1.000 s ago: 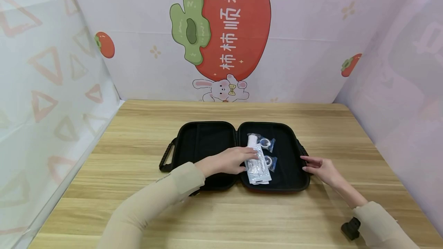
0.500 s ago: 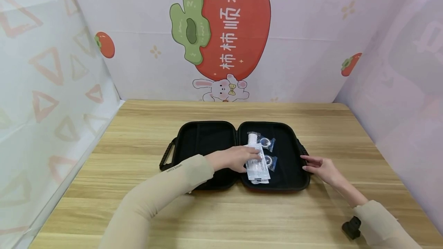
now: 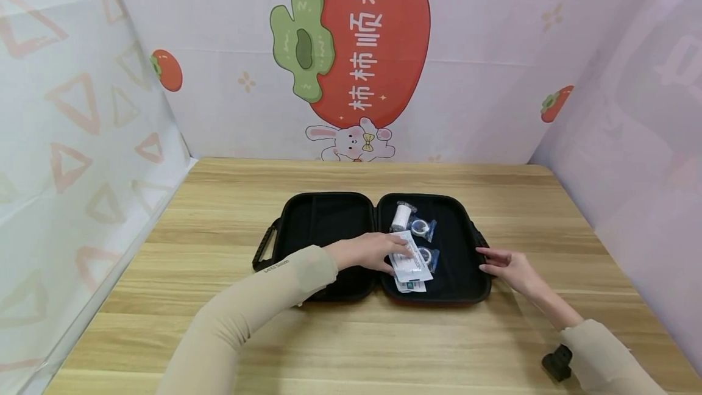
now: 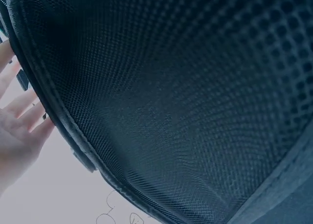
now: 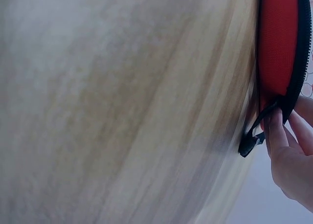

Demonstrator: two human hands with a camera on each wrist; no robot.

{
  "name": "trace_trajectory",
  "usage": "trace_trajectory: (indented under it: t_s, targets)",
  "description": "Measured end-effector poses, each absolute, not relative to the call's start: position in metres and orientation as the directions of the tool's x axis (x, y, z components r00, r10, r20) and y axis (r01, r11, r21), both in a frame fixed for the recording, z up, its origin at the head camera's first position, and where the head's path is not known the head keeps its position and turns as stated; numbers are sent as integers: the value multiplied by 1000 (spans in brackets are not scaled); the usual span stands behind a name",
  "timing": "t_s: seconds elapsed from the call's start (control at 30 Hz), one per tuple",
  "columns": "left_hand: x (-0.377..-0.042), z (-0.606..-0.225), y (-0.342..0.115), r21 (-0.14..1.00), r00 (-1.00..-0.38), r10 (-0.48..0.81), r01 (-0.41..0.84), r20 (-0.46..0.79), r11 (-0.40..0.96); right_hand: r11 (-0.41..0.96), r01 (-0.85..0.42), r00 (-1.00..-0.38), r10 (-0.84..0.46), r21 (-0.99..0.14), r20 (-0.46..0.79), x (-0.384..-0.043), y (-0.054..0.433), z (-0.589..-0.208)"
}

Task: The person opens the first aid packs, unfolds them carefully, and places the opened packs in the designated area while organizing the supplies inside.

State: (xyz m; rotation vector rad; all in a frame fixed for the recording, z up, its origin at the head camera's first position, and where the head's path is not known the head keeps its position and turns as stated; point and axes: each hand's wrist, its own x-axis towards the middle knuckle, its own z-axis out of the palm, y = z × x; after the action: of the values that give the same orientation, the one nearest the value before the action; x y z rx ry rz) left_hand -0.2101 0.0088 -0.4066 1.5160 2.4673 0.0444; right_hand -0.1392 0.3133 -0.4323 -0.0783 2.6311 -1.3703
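Packets [image 3: 411, 268], one over another, lie in the 3 o'clock half of the open case [image 3: 452, 267], their print too small to read. The left hand [image 3: 368, 252] reaches over them from 9 o'clock, thumb and fingers apart at the upper one; whether it pinches, I cannot tell. A white roll [image 3: 401, 217] sits at 12 o'clock from them, wrapped rings [image 3: 421, 228] at 1 and 3. The right hand [image 3: 510, 270] pinches the case's 3 o'clock edge. Wall lettering [image 3: 364, 41] reads 柿柿顺利.
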Motion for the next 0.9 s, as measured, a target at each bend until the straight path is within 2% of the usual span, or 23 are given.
trace_trajectory:
  t_s: [0.13,0.27,0.47,0.63,0.77,0.9]
  targets:
    - [-212,-409,7,176,-428,889,874,-161,453,579,37,-983,-127,-814,-135,-139,314,-433]
    - [-215,-409,7,222,-453,886,858,-96,463,579,39,-983,-125,-814,-136,-139,314,-434]
    - [-219,-409,7,363,-489,870,823,66,436,569,38,-984,-123,-821,-130,-139,314,-433]
    - [-218,-406,7,498,-559,807,763,190,411,532,45,-983,-128,-845,-133,-139,314,-434]
    - [-216,-403,8,590,-624,748,699,225,404,491,46,-981,-140,-870,-131,-139,314,-434]
    - [-214,-399,7,659,-663,708,648,242,382,489,41,-982,-142,-871,-126,-139,314,-433]
